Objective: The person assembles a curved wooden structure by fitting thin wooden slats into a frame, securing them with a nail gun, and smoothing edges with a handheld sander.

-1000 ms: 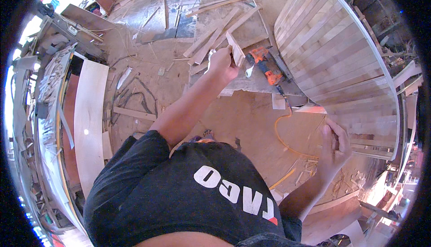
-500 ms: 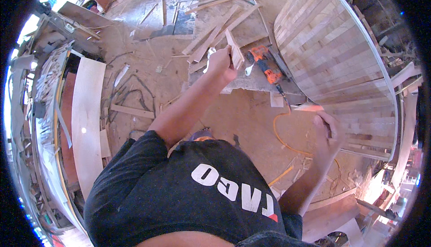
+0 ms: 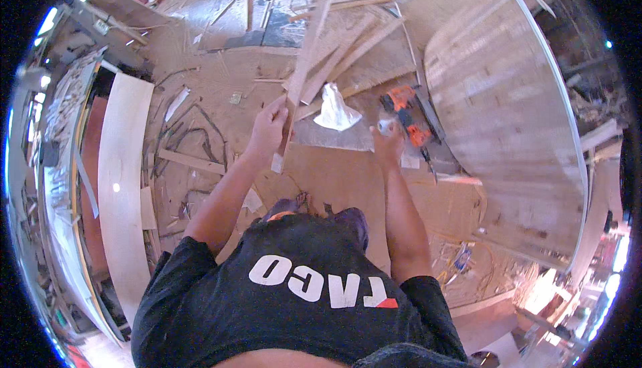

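While an orange-and-black power tool lies on a flat grey sheet, a person in a black short-sleeved T-shirt with white lettering holds both bare hands out over a wood-strewn work floor. The left hand, well to the left of the power tool, is clamped on a long, narrow strip of light brown wood, thumb and fingers pressed together around its lower part. The strip stands on a slant to the left of the tool, its far end reaching beyond it and its near end jutting out below the hand. The right hand, just beside the tool on its near left side, has its fingers wrapped around a small, white, round-ended object, mostly hidden by the grip; whether the hand also touches the tool, one cannot tell. A crumpled, shiny white bag or sheet rests a little to the left of the tool. Beyond the tool and to its left, several loose, straight lengths of brown wood lie crossed over one another. A large, curved panel of pale wooden slats with a light edge rises to the tool's right. Far to the tool's left stands a long, smooth, pale wooden board.
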Motion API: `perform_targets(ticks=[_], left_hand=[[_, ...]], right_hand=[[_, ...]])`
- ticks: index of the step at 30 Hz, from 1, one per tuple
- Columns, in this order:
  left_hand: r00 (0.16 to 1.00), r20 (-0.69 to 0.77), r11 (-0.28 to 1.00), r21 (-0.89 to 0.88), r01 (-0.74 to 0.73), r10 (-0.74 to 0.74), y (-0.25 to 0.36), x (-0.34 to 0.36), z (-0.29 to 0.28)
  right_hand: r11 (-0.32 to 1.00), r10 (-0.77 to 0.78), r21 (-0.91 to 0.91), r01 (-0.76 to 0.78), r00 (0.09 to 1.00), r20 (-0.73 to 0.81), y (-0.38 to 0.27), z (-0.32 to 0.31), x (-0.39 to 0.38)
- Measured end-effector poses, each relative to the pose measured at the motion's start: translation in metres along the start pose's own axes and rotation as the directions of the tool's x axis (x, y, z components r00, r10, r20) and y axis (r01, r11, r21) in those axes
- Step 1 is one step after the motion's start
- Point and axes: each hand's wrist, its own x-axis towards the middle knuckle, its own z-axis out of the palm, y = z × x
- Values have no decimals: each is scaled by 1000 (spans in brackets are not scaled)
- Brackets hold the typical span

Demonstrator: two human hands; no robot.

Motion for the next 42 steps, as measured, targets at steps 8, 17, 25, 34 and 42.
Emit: perform_targets(ticks=[8,17,25,34,42], left_hand=[[874,-111,747,576,-331,473,-23,25,-13],[925,-231,703,709,-52,302,10,79,0],[926,-269,758,652,-28,265,17,107,-33],[916,-263,797,597,-94,304,40,140,-129],[916,-249,858,487,-163,316,62,180,-285]], right_hand=[[967,-19,253,-22,987,159,-34,21,47],[995,-48,-73,64,978,203,-31,85,275],[996,-33,-73,44,989,145,1,141,319],[926,191,-365,-91,950,247,-77,26,267],[996,35,-87,-29,997,66,-261,107,142]])
